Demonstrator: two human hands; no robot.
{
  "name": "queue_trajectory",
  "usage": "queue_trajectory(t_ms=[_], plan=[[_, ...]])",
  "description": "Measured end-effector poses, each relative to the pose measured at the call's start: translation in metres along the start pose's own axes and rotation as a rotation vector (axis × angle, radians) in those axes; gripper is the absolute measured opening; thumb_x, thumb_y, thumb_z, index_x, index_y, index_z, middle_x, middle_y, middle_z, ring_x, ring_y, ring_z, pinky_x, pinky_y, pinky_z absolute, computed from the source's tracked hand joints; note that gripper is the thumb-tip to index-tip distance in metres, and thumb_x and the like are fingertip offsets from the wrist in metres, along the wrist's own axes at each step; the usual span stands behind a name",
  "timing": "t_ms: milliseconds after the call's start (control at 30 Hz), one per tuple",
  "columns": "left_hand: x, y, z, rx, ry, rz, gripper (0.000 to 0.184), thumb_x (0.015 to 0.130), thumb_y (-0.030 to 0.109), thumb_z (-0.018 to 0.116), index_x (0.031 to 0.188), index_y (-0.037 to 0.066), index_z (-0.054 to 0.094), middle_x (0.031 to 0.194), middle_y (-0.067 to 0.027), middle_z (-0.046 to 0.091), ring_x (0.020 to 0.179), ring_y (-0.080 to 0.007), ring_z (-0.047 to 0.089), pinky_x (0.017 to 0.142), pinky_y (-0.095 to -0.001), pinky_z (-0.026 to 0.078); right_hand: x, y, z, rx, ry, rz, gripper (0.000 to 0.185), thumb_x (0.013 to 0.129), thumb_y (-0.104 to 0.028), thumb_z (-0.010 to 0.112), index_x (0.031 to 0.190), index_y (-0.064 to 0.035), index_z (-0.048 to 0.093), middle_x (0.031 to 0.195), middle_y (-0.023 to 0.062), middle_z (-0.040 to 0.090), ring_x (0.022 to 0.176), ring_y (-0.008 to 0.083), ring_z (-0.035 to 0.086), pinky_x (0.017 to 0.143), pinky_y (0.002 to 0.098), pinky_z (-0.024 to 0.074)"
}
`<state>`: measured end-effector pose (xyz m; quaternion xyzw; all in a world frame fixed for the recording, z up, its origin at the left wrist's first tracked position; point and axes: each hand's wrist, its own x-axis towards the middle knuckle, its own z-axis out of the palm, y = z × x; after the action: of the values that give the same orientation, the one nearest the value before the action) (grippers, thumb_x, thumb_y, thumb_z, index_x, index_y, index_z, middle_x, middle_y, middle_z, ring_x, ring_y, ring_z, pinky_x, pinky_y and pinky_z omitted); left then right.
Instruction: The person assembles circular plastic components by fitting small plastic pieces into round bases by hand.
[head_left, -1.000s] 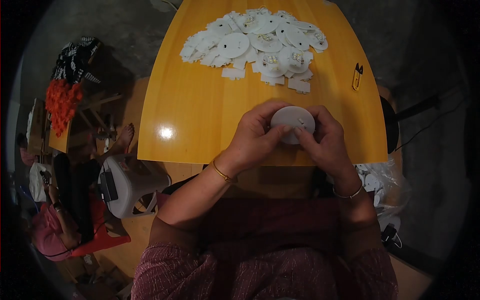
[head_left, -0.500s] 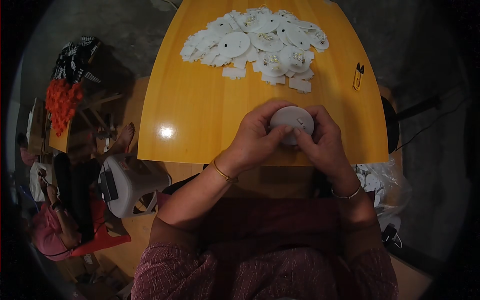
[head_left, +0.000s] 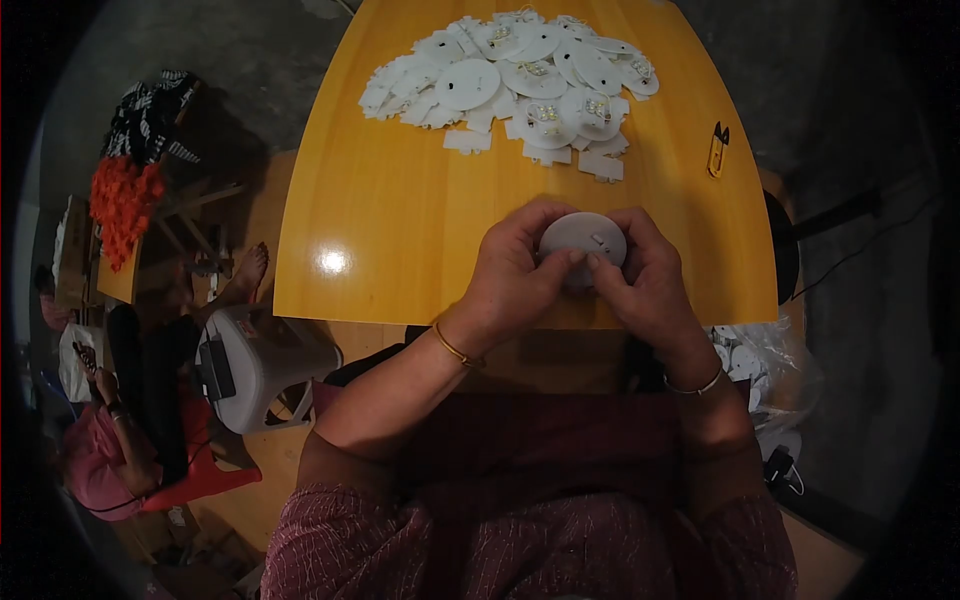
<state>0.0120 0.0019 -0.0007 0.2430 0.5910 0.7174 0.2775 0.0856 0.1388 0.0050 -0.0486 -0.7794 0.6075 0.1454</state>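
Observation:
A round white plastic disc is held between my two hands over the near part of the table. My left hand grips its left side, thumb pressed on the face and fingers behind. On the right side my right hand closes round the edge, its thumb tip beside the other thumb. A small raised part shows on the disc's face near its right side. Farther up the table lies a heap of white discs and flat notched pieces, some with wires and small light-coloured parts. The undersides of my fingers are hidden.
Yellow snips lie at the table's right. Below the right edge, a clear plastic bag holds white discs. A grey stool stands left of the yellow wooden table. Another person sits at far left.
The disc and both hands stay in nearly the same place. My left wrist and forearm have shifted very slightly; the heap is unchanged.

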Motion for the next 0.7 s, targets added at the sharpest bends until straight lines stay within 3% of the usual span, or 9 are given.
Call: queue_trajectory(t_ms=[233, 333, 400, 567, 667, 700], plan=[[0.002, 0.001, -0.002, -0.050, -0.013, 0.080, 0.028, 0.082, -0.001, 0.055, 0.109, -0.001, 0.049, 0.099, -0.0072, 0.058, 0.090, -0.0125, 0.055, 0.080, -0.0249, 0.046, -0.001, -0.002, 0.001, 0.054, 0.003, 0.019, 0.016, 0.078, -0.003, 0.057, 0.091, -0.0008, 0.048, 0.077, 0.0069, 0.057, 0.071, 0.0099, 0.056, 0.061, 0.0239, 0.0481], [0.002, 0.011, -0.007, -0.153, -0.081, -0.028, 0.027, 0.085, 0.006, 0.053, 0.110, -0.001, 0.048, 0.098, -0.0077, 0.058, 0.088, -0.0130, 0.056, 0.078, -0.0263, 0.047, -0.001, -0.004, 0.000, 0.206, -0.006, -0.011, 0.015, 0.080, -0.002, 0.055, 0.093, -0.0007, 0.047, 0.083, 0.0064, 0.057, 0.074, 0.0097, 0.056, 0.064, 0.0232, 0.0486], [0.002, 0.018, -0.009, -0.188, -0.079, -0.052, 0.026, 0.086, 0.008, 0.052, 0.110, -0.001, 0.048, 0.098, -0.0078, 0.058, 0.087, -0.0131, 0.056, 0.078, -0.0273, 0.048, -0.001, -0.006, -0.005, 0.268, -0.059, 0.009, 0.022, 0.081, -0.001, 0.054, 0.101, -0.0012, 0.045, 0.094, 0.0075, 0.055, 0.085, 0.0116, 0.054, 0.071, 0.0239, 0.0476], [0.004, 0.011, -0.010, -0.297, -0.003, -0.066, 0.023, 0.087, 0.009, 0.052, 0.108, 0.000, 0.048, 0.097, -0.0074, 0.058, 0.087, -0.0132, 0.056, 0.077, -0.0304, 0.050, 0.000, -0.018, -0.002, 0.272, -0.051, 0.069, 0.023, 0.082, 0.000, 0.053, 0.102, -0.0010, 0.044, 0.091, 0.0072, 0.055, 0.080, 0.0106, 0.056, 0.065, 0.0227, 0.0490], [0.004, 0.011, -0.006, -0.396, 0.055, -0.037, 0.020, 0.085, 0.005, 0.053, 0.104, -0.001, 0.049, 0.094, -0.0069, 0.058, 0.084, -0.0109, 0.056, 0.074, -0.0249, 0.048, 0.000, -0.014, 0.000, 0.256, -0.025, 0.077, 0.021, 0.082, 0.000, 0.053, 0.100, -0.0005, 0.044, 0.088, 0.0062, 0.055, 0.074, 0.0093, 0.056, 0.064, 0.0223, 0.0491], [0.004, 0.010, -0.007, -0.289, 0.020, -0.026, 0.023, 0.084, 0.005, 0.055, 0.105, 0.000, 0.048, 0.096, -0.0065, 0.058, 0.086, -0.0113, 0.055, 0.077, -0.0256, 0.047, -0.001, -0.011, 0.000, 0.236, 0.005, 0.057, 0.020, 0.082, 0.000, 0.053, 0.100, -0.0006, 0.045, 0.088, 0.0056, 0.055, 0.073, 0.0088, 0.055, 0.062, 0.0219, 0.0491]])
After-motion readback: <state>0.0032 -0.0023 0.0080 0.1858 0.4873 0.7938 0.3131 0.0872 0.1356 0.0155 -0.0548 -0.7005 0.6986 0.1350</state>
